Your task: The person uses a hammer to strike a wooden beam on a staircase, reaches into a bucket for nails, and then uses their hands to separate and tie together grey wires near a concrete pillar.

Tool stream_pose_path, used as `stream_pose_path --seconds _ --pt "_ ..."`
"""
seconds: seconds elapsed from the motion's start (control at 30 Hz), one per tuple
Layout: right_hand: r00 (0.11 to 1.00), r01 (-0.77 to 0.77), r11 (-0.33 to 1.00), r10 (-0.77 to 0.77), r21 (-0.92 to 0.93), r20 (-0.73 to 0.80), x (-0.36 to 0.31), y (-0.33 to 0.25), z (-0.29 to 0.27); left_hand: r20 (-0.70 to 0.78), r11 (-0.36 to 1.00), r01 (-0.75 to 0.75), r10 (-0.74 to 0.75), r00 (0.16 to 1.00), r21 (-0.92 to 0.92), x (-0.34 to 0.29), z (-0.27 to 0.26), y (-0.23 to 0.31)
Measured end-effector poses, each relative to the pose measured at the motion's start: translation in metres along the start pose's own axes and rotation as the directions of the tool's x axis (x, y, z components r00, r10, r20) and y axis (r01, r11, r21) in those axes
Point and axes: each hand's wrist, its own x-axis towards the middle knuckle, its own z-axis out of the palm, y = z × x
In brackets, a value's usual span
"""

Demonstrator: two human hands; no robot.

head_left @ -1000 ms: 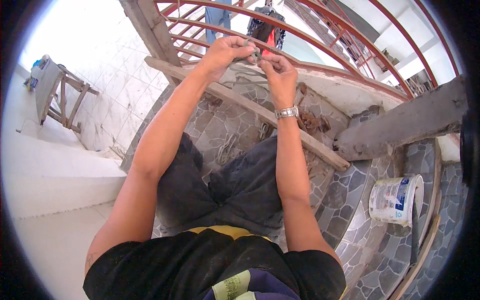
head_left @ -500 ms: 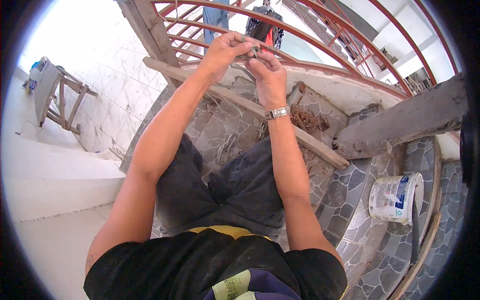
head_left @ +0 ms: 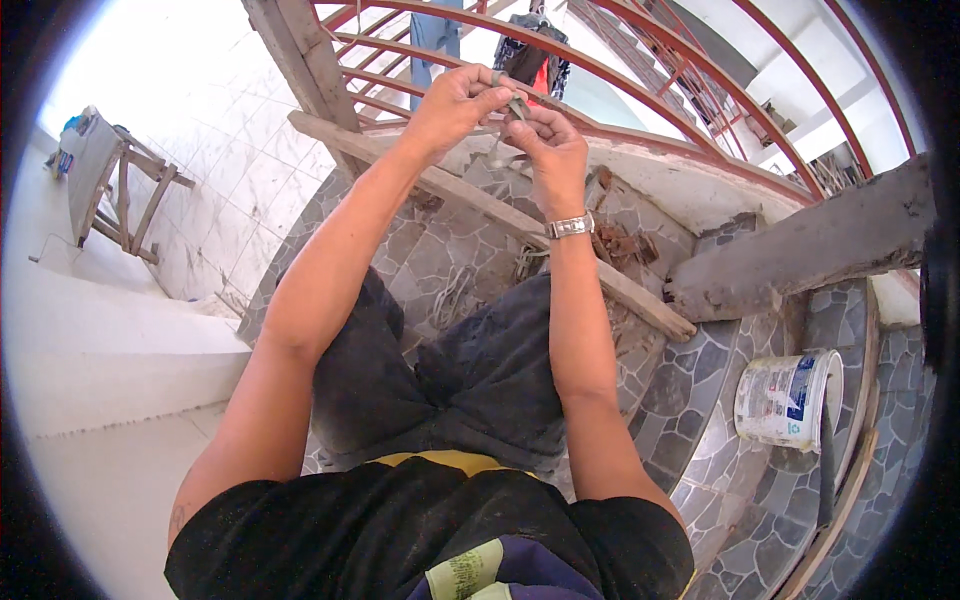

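A thin grey-green strip point(head_left: 518, 108), perhaps cloth or a strap, stretches between my two hands in front of the red railing. My left hand point(head_left: 452, 108) pinches it between thumb and fingers, and part of it wraps round a finger. My right hand point(head_left: 552, 148), with a metal watch point(head_left: 570, 226) on its wrist, grips the other part with bent fingers. A loose end hangs below the hands. What exactly the strip is made of cannot be seen.
Beyond my hands curves a red metal railing point(head_left: 600, 130). A wooden plank point(head_left: 480, 205) slants below them, above stone-patterned tiles. Concrete post point(head_left: 800, 245) and white bucket point(head_left: 785, 400) are at right; a wooden stool point(head_left: 105, 185) at left. Broken brown debris point(head_left: 625, 243) lies near the railing.
My right hand has moved slightly to the right, away from the left hand. More of the strip now shows between them, with a tail hanging down.
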Motion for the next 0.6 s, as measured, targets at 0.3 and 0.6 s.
stream_pose_path --seconds 0.3,0.6 --pt "0.999 -0.037 0.96 0.046 0.279 -0.026 0.005 0.011 -0.006 0.09 0.992 0.077 -0.069 0.994 -0.096 0.006 -0.011 -0.003" --pt "0.927 0.3 0.824 -0.371 -0.48 -0.056 0.004 0.001 -0.015 0.148 0.953 0.207 -0.178 0.973 -0.222 0.003 -0.009 0.0"
